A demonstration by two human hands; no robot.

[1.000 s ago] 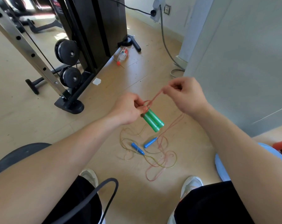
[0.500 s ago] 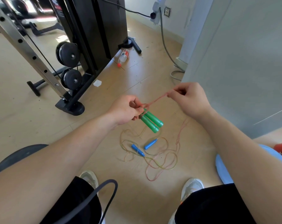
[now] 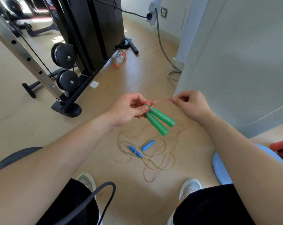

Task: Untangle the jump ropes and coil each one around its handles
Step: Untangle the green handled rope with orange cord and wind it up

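Winding the pink rope onto the green handles.
The left hand grips the green handles by their top ends, thumb across them. At 3 o'clock, the right hand pinches the pink rope taut. Best to hold even tension and lay turns side by side, drawing slack from 6 o'clock, where the blue handles lie tangled. A bottle lies at 12 o'clock; contents unclear.

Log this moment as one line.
left hand: grips green handles | right hand: pinches pink rope taut | blue handles: lying on floor | phase: coiling pink rope
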